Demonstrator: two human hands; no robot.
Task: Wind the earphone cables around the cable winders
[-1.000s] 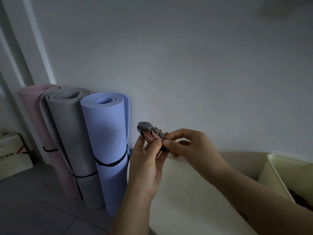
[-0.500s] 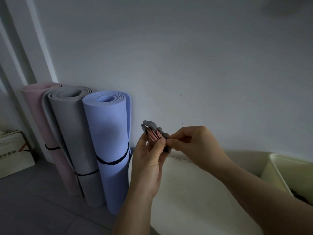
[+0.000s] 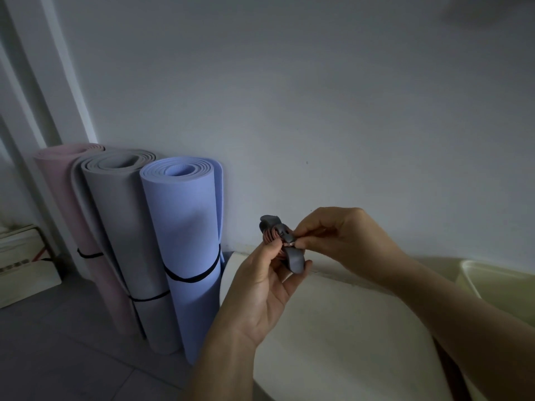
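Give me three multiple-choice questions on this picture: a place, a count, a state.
1. Where do the rolled mats stand? A on a table; B in a bin; C on the floor against the wall.
2. How many mats? A three; B two; C five.
3. The pink cable is: A dangling loose; B wound on the grey winder; C lying on the floor.
Key: C, they stand upright by the wall; A, pink, grey and blue rolls; B, coils wrap the winder in the left hand.
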